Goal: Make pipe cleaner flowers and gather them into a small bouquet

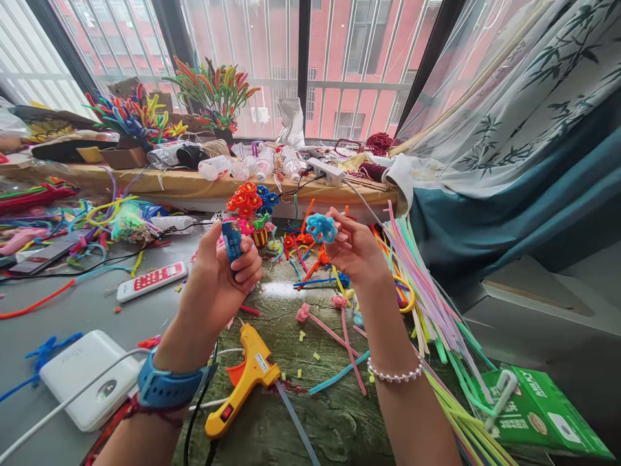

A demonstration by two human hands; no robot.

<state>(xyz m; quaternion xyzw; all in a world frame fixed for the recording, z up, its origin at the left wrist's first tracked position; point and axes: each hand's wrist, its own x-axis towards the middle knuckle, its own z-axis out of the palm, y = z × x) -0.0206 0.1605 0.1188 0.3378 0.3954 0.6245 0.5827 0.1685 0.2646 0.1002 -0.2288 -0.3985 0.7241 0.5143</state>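
My left hand [213, 285] is closed around a small blue lighter [231, 241], held upright with its lower end hidden by the fingers. To the right, my right hand [356, 249] pinches a light blue pipe-cleaner flower [320, 228] between thumb and fingertips. The two hands are apart, raised over the table. Between and beyond them stands a striped pot [261, 237] with orange-red pipe-cleaner flowers [245, 199] and blue ones [266, 199]. Below the right hand lie pink pipe-cleaner flowers on stems [326, 327]. A yellow glue gun [247, 375] rests on the table below the left hand.
Bundles of long pipe cleaners [431, 285] lie at the right beside a green box [543, 411]. On the left are a white power bank [90, 378] with a cable and a remote control [152, 281]. Bottles and a power strip [326, 171] line the windowsill.
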